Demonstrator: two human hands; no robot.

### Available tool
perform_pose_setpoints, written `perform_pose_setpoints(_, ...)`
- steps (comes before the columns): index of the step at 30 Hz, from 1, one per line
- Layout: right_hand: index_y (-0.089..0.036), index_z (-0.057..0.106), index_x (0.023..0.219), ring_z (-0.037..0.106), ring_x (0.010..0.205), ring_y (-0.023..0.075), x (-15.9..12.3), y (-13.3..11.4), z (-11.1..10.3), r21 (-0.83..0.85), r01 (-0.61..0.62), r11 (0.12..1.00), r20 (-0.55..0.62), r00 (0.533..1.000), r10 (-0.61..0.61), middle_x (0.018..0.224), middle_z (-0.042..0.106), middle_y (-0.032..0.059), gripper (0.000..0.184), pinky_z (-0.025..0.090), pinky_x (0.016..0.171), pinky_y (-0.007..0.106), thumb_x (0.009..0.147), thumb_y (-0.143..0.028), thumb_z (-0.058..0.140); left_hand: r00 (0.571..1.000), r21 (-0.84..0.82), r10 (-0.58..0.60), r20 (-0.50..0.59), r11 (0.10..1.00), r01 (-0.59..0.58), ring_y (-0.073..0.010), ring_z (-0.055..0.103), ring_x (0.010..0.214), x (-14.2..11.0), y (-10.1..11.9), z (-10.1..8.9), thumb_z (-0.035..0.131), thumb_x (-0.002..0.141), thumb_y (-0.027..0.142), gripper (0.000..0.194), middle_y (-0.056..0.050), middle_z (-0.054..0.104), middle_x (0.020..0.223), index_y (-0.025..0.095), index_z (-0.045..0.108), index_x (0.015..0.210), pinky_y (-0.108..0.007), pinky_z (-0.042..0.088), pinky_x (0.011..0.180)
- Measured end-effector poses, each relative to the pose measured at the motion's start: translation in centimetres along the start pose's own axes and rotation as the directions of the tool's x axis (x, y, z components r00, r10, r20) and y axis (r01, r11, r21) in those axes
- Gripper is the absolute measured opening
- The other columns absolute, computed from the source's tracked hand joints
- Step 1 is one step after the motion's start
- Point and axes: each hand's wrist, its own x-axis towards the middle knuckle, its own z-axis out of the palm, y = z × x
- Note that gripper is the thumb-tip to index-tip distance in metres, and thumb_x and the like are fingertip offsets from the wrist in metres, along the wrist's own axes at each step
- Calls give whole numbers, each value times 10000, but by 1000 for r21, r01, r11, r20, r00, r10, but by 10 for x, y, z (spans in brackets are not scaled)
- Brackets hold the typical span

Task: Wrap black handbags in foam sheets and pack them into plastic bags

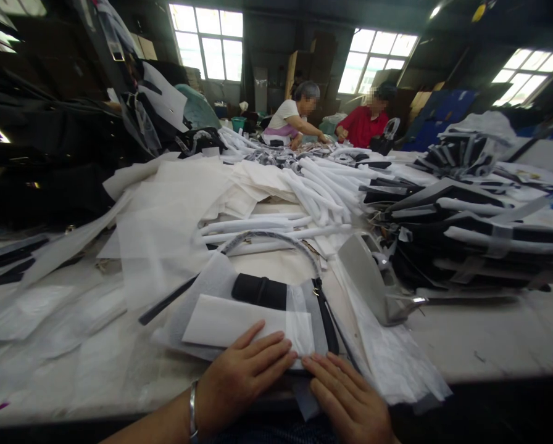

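Observation:
A black handbag (pixel 258 291) lies on the table before me, partly covered by translucent wrapping tissue and a white paper sheet (pixel 239 320). Its arched handle (pixel 276 236) is wrapped in clear plastic and points away from me. My left hand (pixel 251 370) rests flat on the paper's near edge, fingers stretched out. Beside it, my right hand (pixel 345 394) lies with extended fingers at the bag's near right edge. A strip of clear film or tape (pixel 299 317) crosses the paper just beyond my fingertips. What lies under my palms is hidden.
A grey tape dispenser (pixel 373 283) stands to the right, before a pile of black bag parts (pixel 466 246). Paper sheets (pixel 165 197) spread at left; white padded tubes (pixel 323 191) lie beyond. Two people (pixel 295 117) work at the far end. Clear plastic bags (pixel 387 351) overhang the front edge.

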Motion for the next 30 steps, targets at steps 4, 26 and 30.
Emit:
perform_pose_setpoints(4,-116,700,927,640,1143,212,6,3,-5,26,14,1000,15,1000,-15,1100,737,98,243,528,1009,369,961,-70,464,999,17,-6,-41,1000,6,-180,561,1246,1,0,3,420,1018,169,324,-12,656,1282,150,581,1299,-449,231,1202)
perform_pose_setpoints(26,-96,695,936,720,968,158,21,-13,-18,100,53,994,58,997,-59,907,782,86,326,385,1128,386,972,-21,381,990,1,-97,-102,995,98,-170,619,1162,7,5,3,354,1041,220,335,1,686,1226,185,597,1269,-423,448,1085)
perform_pose_setpoints(30,-131,703,949,738,876,117,14,-17,-25,127,42,991,85,995,-53,876,787,57,376,416,1090,290,999,-52,339,990,0,-102,-97,995,103,-172,624,1155,6,5,2,346,1040,204,338,4,691,1214,185,595,1269,-427,478,1056)
